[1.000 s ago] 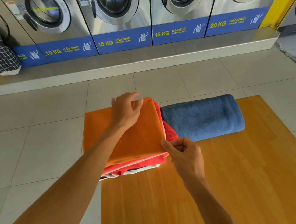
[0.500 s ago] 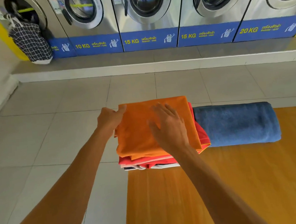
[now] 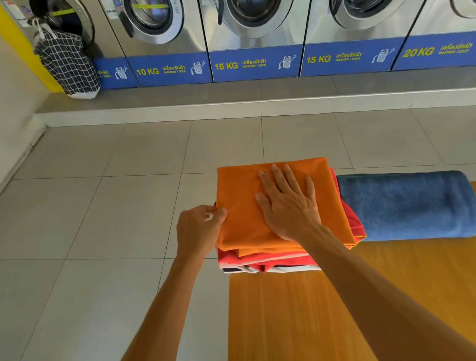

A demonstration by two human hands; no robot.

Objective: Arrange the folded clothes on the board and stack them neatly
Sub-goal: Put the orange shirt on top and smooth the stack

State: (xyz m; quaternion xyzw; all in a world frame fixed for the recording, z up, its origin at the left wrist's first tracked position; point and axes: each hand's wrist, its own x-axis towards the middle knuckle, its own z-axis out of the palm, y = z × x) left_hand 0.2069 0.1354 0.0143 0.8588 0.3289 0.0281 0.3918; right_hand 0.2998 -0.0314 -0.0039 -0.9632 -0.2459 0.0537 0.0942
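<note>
At the moment inspected, your right hand lay flat and open, fingers spread, palm pressing on the orange garment that topped the stack. Your left hand was closed in a pinch on that garment's edge at its nine o'clock side. The stack sat at the ten o'clock corner of the wooden board, its left edge roughly flush with the board's side, with red and white layers showing beneath the orange. The rolled blue towel lay touching the stack at its three o'clock. In my judgement you were at the squaring step: the top piece was placed but sat skewed, its near edge overhanging the red layer at five o'clock. The next move called for holding the palm steady while the pinching hand drew the left edge into line with the layers below, without dragging them off the board onto the tiled floor
</note>
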